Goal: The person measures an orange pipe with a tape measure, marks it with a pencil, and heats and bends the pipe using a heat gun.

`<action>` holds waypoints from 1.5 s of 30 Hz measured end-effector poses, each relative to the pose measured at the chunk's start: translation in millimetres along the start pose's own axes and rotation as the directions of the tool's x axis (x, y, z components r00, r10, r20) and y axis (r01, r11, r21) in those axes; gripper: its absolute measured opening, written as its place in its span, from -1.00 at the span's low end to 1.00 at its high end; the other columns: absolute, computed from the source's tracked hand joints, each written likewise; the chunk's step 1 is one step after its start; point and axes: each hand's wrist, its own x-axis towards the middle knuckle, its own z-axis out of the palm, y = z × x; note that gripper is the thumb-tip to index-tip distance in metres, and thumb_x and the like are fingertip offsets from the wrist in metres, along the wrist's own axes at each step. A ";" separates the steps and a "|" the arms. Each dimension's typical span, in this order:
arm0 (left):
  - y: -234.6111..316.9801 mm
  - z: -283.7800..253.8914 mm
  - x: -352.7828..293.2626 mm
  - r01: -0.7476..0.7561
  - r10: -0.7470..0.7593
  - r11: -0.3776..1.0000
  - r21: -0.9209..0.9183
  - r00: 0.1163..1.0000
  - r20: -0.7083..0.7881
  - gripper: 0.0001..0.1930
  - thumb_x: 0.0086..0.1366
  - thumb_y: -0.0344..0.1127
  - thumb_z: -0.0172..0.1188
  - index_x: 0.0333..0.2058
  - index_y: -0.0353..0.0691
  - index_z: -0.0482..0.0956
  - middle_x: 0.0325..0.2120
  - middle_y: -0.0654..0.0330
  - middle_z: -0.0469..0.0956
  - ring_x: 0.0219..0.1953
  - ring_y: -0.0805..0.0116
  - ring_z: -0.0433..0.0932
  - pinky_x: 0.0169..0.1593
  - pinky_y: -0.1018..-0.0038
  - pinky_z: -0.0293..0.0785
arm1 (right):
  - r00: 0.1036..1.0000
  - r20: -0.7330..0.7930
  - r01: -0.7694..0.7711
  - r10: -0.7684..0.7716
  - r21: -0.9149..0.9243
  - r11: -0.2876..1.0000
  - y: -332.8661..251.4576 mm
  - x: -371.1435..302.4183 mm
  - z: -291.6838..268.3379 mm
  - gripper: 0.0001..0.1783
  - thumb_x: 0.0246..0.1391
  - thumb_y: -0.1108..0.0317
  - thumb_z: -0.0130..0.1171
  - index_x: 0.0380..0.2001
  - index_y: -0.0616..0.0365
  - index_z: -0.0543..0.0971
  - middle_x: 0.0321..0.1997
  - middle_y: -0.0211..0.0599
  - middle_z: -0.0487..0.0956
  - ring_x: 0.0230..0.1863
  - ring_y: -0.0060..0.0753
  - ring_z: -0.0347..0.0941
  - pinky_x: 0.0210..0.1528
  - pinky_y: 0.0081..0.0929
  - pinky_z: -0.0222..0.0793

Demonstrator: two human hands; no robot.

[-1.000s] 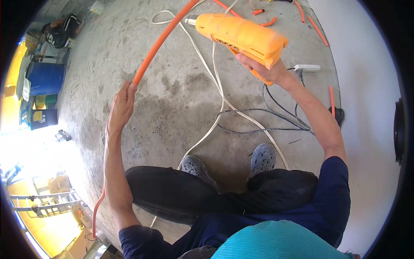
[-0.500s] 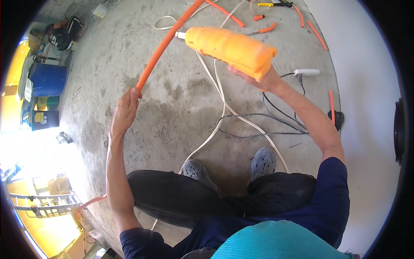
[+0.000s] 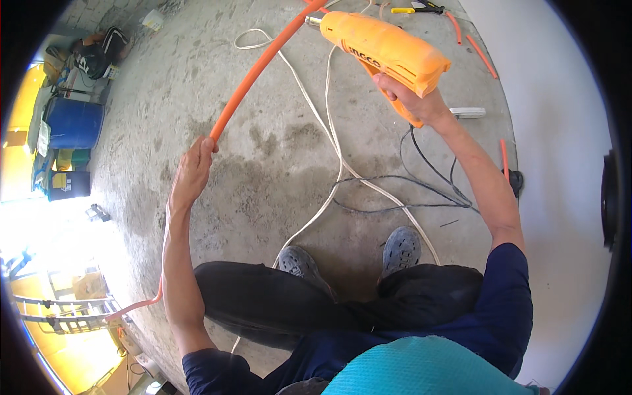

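My left hand [image 3: 193, 172] is closed around a long orange pipe [image 3: 259, 68], which slants up and away to the right past the top edge. The pipe's other end runs back along my left forearm toward the floor. In my right hand [image 3: 419, 100] is a yellow-orange heat gun [image 3: 382, 49], gripped by its handle. Its metal nozzle [image 3: 315, 21] points left at the pipe's far part, very close to it; whether they touch I cannot tell. A black cord [image 3: 421, 150] hangs from the handle.
White cable [image 3: 334, 131] crosses the concrete floor between my feet and the pipe. A white power strip [image 3: 469, 112] lies near the right wall. Yellow-handled cutters [image 3: 418, 9] and orange pipe offcuts [image 3: 482, 57] lie at the far right. At left stand a blue barrel [image 3: 76, 123] and a metal ladder [image 3: 62, 315].
My right hand has carried the heat gun farther away and to the right, so its nozzle sits higher along the pipe. My left hand stays almost in place on the pipe.
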 end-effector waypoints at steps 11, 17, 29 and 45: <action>7.0 0.4 -4.5 0.026 -0.028 0.998 0.065 0.999 0.031 -0.54 0.56 0.09 -0.03 -0.18 -0.29 0.38 -0.56 0.10 0.32 -0.48 0.30 0.28 -0.35 0.23 0.30 | 0.993 -0.105 -0.045 0.057 0.121 0.992 6.1 26.9 -23.7 -0.87 0.14 0.37 0.32 -0.43 0.10 0.57 -0.59 -0.57 0.47 -0.58 -0.74 0.34 -0.49 -0.60 0.29; 8.5 1.1 -4.9 -0.001 0.000 0.998 0.059 1.000 0.008 -0.58 0.57 0.06 -0.03 -0.12 -0.27 0.35 -0.54 0.09 0.33 -0.48 0.29 0.27 -0.33 0.21 0.32 | 0.964 -0.262 -0.005 0.036 0.116 0.993 16.2 46.5 -38.9 -0.87 0.14 0.38 0.32 -0.44 0.09 0.56 -0.61 -0.57 0.46 -0.59 -0.72 0.34 -0.48 -0.58 0.28; 18.2 1.9 0.8 0.010 -0.010 1.000 0.023 1.000 -0.021 -0.58 0.59 0.03 -0.06 -0.22 -0.29 0.39 -0.58 0.09 0.23 -0.50 0.34 0.22 -0.36 0.28 0.28 | 0.998 -0.062 -0.019 0.021 0.037 0.999 -6.5 19.7 -21.5 -0.85 0.16 0.37 0.34 -0.44 0.09 0.56 -0.57 -0.57 0.49 -0.57 -0.76 0.34 -0.50 -0.61 0.29; 1.8 9.7 16.8 -0.122 0.119 0.980 0.157 0.993 0.025 -0.51 0.54 0.16 -0.05 0.02 -0.17 0.51 -0.39 -0.04 0.59 -0.28 -0.05 0.59 -0.18 0.04 0.43 | 0.961 0.173 -0.184 0.216 -0.184 0.965 2.8 -20.2 0.9 -0.79 0.23 0.28 0.34 -0.47 0.02 0.57 -0.56 -0.61 0.40 -0.53 -0.73 0.29 -0.45 -0.62 0.21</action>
